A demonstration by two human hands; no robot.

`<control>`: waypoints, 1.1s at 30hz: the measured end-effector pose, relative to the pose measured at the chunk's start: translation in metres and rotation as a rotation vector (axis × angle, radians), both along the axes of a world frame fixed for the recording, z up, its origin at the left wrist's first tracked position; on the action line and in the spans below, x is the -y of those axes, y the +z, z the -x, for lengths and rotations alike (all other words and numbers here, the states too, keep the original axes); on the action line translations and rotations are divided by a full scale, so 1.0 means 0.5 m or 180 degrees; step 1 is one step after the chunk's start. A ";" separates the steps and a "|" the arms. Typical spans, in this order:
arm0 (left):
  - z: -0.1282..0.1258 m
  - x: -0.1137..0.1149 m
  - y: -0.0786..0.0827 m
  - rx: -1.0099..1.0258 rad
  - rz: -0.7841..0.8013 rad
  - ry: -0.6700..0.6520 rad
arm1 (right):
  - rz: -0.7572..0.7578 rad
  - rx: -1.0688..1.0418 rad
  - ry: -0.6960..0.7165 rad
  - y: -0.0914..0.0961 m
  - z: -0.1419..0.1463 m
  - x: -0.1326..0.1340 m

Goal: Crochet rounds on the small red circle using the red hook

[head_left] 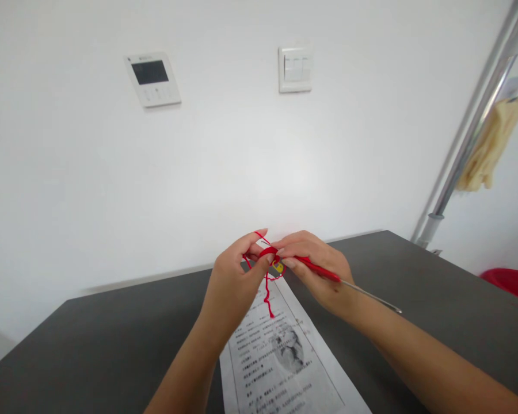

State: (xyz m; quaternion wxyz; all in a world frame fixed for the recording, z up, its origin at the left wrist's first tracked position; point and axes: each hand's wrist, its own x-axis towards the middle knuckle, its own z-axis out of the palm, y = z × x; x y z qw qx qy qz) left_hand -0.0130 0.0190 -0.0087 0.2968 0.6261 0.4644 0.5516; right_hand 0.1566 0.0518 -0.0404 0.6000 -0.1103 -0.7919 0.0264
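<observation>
Two bare hands are in use above the dark table (397, 276). Your left hand (235, 270) pinches the small red yarn piece (267, 252) between thumb and fingers; a strand of red yarn (262, 236) passes over your raised index finger. Your right hand (317, 265) is clamped on the red-handled hook (323, 271), its metal tip near that finger and its bare end pointing back toward your right forearm. A yellow marker (278, 266) hangs at the yarn piece, between your hands. A loose yarn tail (266, 294) dangles in front of the printed sheet (285, 368), which lies between your forearms.
</observation>
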 end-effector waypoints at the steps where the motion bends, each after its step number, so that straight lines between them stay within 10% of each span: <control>1: -0.006 0.002 -0.003 -0.0086 -0.0151 0.0231 | -0.0037 -0.0011 -0.0138 -0.004 0.003 -0.001; 4: -0.017 0.002 -0.010 0.0310 -0.0121 0.0242 | -0.0250 0.0124 -0.0401 -0.018 0.010 -0.009; 13: 0.029 -0.021 0.010 0.1422 0.1299 -0.2047 | -0.0321 0.0175 0.0185 0.011 0.000 -0.002; 27: 0.024 0.001 0.017 0.1493 0.0902 -0.1684 | -0.0001 0.0069 0.0338 0.031 -0.014 0.019; 33: 0.031 0.009 0.028 0.1869 0.0914 -0.1670 | 0.0876 -0.0455 0.0894 0.029 -0.012 0.033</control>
